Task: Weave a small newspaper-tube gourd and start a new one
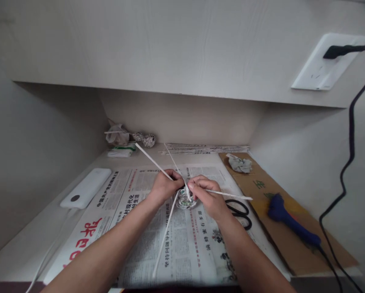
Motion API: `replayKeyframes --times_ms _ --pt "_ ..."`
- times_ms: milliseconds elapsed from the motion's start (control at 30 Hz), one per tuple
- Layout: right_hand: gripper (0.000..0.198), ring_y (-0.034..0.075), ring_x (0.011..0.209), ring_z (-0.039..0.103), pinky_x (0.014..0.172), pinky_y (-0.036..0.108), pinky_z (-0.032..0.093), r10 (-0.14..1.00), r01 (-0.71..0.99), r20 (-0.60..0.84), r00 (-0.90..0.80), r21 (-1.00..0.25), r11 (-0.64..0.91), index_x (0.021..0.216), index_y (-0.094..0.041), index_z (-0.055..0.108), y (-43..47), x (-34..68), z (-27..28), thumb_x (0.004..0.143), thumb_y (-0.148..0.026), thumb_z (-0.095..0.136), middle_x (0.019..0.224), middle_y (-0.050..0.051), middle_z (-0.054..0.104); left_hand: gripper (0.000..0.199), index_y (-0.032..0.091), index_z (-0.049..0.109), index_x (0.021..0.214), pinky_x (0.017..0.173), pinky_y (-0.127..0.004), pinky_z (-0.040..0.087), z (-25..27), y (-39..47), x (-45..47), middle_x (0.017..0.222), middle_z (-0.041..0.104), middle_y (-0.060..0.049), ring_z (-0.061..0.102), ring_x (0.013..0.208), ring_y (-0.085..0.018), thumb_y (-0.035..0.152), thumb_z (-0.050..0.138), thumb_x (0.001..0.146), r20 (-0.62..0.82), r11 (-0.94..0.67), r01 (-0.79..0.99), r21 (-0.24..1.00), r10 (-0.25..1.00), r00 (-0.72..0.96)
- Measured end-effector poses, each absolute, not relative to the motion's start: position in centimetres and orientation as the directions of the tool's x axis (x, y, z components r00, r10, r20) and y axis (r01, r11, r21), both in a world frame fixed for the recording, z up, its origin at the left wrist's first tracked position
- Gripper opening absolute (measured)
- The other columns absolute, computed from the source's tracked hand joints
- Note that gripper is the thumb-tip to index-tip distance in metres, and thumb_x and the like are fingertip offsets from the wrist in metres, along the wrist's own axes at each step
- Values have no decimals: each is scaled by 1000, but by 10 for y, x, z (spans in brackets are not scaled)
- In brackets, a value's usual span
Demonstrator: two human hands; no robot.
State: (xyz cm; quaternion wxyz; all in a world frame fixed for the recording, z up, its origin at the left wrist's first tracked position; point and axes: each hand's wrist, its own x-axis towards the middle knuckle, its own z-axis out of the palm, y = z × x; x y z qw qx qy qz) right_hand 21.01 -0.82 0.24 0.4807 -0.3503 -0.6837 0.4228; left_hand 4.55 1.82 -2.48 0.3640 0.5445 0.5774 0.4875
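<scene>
Between my hands is a small round weave of rolled paper strips (186, 200), resting on or just above the newspaper. Several thin white paper rods stick out of it: one toward the upper left, one toward the back, one to the right and one toward me. My left hand (167, 186) is closed at the weave's left edge, its fingertips pinching by the base of the rods. On the other side my right hand (207, 195) pinches a paper strip at the weave's top right. The fingers partly cover the weave.
Newspaper (151, 244) covers the tabletop. Black-handled scissors (240, 212) lie right of my hand, and a blue corded glue gun (292, 224) rests on cardboard (280, 240). A white power bank (86, 189) is at left. Behind lie bundled paper rods (206, 149) and crumpled paper (239, 163).
</scene>
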Motion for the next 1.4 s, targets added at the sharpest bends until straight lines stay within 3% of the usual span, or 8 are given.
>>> replayKeyframes --times_ms 200,333,400,567,767,1000,1167,1400 --pt "15 18 85 61 73 28 49 855 226 387 -346 -850 476 73 -22 76 -12 208 5 78 -19 62 106 5 60 9 15 61 61 51 -22 42 -20 18 48 58 61 1 53 52 -11 23 64 58 66 -23 260 965 985 -158" --pt "43 18 88 59 65 26 52 854 218 423 -304 -842 494 117 -29 66 -10 207 1 77 -14 58 119 7 57 9 16 60 59 53 -22 41 -17 17 49 56 59 2 53 53 -12 24 65 57 59 -14 268 963 985 -162" --pt "52 19 92 58 63 26 52 861 199 410 -301 -856 477 127 -29 59 -9 208 -1 77 -15 60 122 7 56 8 16 60 58 53 -22 41 -17 17 49 55 58 2 53 53 -12 23 63 57 77 -27 288 957 983 -165" --pt "66 13 75 60 65 26 52 878 91 311 -365 -926 366 131 -31 52 -7 208 -4 70 -23 74 132 7 54 10 16 61 60 53 -23 42 -13 15 46 56 60 1 54 53 -12 25 65 57 58 4 308 951 980 -191" --pt "31 12 51 57 49 24 45 980 8 180 -87 -983 181 102 -20 61 10 203 -22 79 -39 66 73 0 65 11 16 61 61 53 -22 42 -14 9 54 60 63 0 56 54 -12 26 64 63 143 -78 390 917 980 -141" --pt "36 10 47 51 47 23 40 988 -56 150 -33 -987 148 68 -19 53 12 201 -28 68 -47 75 57 -4 57 8 18 63 62 54 -22 38 -10 1 62 59 65 1 58 55 -13 22 62 69 328 -209 580 787 939 -106" --pt "26 12 61 56 59 24 44 970 -55 240 -49 -970 237 74 -19 57 9 196 -30 72 -41 73 68 -3 60 6 19 65 66 57 -23 39 -5 -2 64 64 67 -1 60 61 -15 19 61 71 368 -238 684 689 929 -47" --pt "42 11 49 53 47 22 38 997 -285 39 60 -957 54 97 -23 47 13 191 -35 69 -35 74 62 -7 60 15 20 67 65 64 -26 42 2 -6 66 70 70 -3 64 68 -17 16 57 76 390 -315 716 623 919 64"
